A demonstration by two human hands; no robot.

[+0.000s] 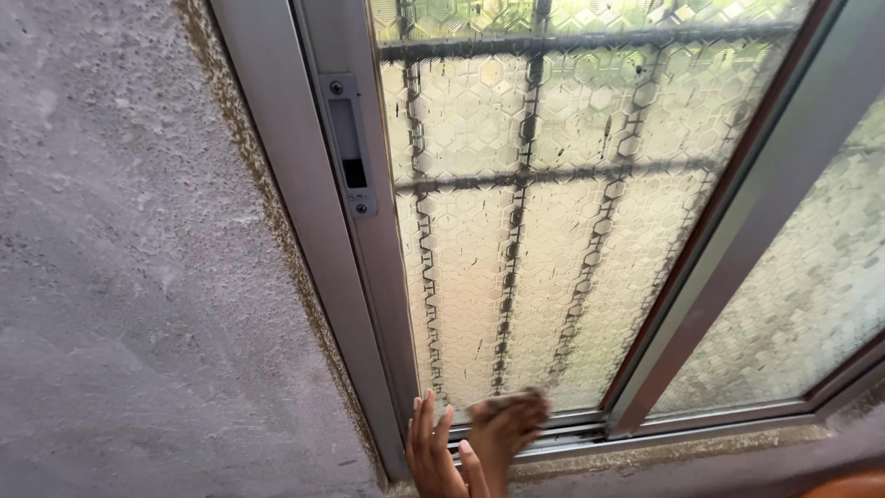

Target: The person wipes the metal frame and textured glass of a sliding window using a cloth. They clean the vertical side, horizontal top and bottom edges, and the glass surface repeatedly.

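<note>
My left hand (431,452) is at the bottom of the view with its fingers stretched upward. It lies flat against the lower corner of the grey metal sash frame (369,277) and holds nothing. My right hand (502,426) is just to the right of it, blurred by motion, at the bottom edge of the frosted hexagon-patterned glass pane (553,231). A dark brownish patch sits at its fingertips; whether that is a cloth or only the fingers is unclear. The glass carries dark streaks and specks of dirt.
A metal latch plate (348,143) is screwed to the sash frame at upper left. Bars of a grille (521,180) show through the glass. A second sliding pane (811,286) lies to the right. A rough grey plaster wall (129,277) fills the left, and the sill track (645,441) runs along the bottom.
</note>
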